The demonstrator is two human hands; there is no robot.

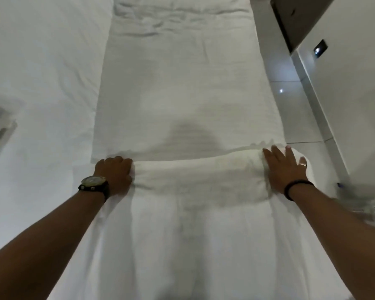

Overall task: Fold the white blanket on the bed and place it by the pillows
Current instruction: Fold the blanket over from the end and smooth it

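The left hand point(115, 173), fingers curled, grips one end of the blanket point(186, 100) fold; the right hand point(285, 167) presses flat on the other. The blanket lies as a long strip along the bed point(41, 83). Judged mid-fold: next, carry this fold forward evenly.

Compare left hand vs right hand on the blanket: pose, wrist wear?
The left hand is curled, fingers bent at the left end of the folded edge; the right hand lies flat, fingers spread at the right end. The left wrist carries a watch; the right has a thin dark band and a ring. Both press the same fold of the white blanket.
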